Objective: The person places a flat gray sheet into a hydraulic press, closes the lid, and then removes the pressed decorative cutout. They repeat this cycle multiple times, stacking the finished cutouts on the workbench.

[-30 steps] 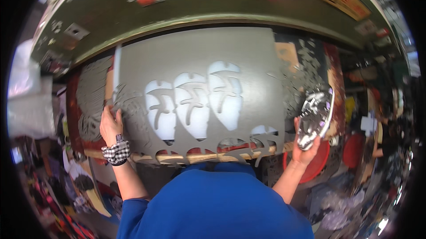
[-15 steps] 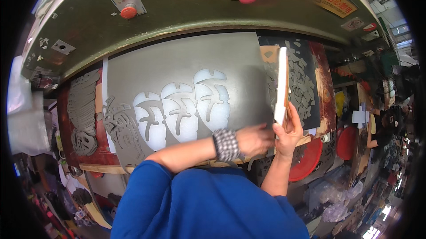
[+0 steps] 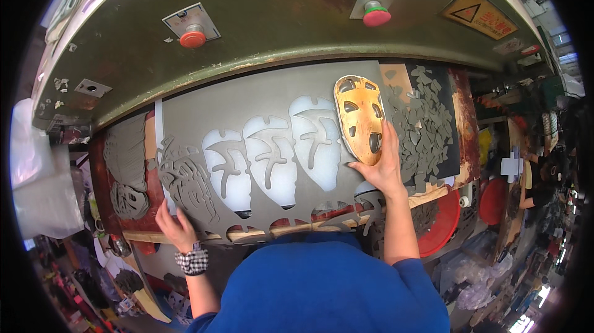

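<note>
My right hand [image 3: 386,169] grips a yellow cutter [image 3: 361,118], my left hand [image 3: 177,229] is open, and grey scraps [image 3: 426,217] lie in a red tub [image 3: 450,226].

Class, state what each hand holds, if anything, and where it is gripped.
Right hand: the oval yellow die, by its near end. Left hand: cannot be told.

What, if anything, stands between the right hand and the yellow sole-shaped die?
Nothing visible: the right hand holds the yellow die directly, near its lower end, above the grey sheet.
</note>
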### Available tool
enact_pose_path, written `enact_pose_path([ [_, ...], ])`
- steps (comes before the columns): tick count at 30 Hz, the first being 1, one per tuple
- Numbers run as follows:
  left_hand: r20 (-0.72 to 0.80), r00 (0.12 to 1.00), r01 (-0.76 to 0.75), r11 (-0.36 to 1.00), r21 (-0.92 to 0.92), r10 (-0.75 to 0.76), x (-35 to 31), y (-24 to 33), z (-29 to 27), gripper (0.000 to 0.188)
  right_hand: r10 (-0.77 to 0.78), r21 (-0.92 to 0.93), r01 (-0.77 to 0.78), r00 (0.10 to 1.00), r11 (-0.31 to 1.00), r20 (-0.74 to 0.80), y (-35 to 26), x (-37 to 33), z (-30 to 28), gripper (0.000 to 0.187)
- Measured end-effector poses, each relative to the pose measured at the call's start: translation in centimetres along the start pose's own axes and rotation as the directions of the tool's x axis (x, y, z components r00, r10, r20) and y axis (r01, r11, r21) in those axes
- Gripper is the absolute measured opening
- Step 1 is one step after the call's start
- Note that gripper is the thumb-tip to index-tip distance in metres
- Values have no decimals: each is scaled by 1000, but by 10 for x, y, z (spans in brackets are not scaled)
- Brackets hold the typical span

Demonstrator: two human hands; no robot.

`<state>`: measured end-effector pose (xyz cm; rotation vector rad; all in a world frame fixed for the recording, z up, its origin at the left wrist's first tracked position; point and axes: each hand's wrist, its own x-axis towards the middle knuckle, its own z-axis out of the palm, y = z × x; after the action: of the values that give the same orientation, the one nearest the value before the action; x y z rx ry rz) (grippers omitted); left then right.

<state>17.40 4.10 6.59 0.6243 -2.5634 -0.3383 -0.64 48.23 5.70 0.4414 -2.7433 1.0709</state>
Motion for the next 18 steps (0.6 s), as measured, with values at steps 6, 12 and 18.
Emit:
enact_pose_path([
  [6, 152, 904, 425, 873, -237, -399, -23, -42, 33, 19, 442, 3, -516, 731, 857, -520, 21, -17, 3, 38],
  [12, 213, 923, 371, 891, -262, -322, 23, -62, 55, 35, 432, -294, -592, 776, 750, -460, 18, -12, 2, 27],
  [18, 7, 948, 308, 913, -266, -318, 37, -59, 64, 35, 209, -330, -423, 825, 844, -525, 3, 9, 26, 20],
])
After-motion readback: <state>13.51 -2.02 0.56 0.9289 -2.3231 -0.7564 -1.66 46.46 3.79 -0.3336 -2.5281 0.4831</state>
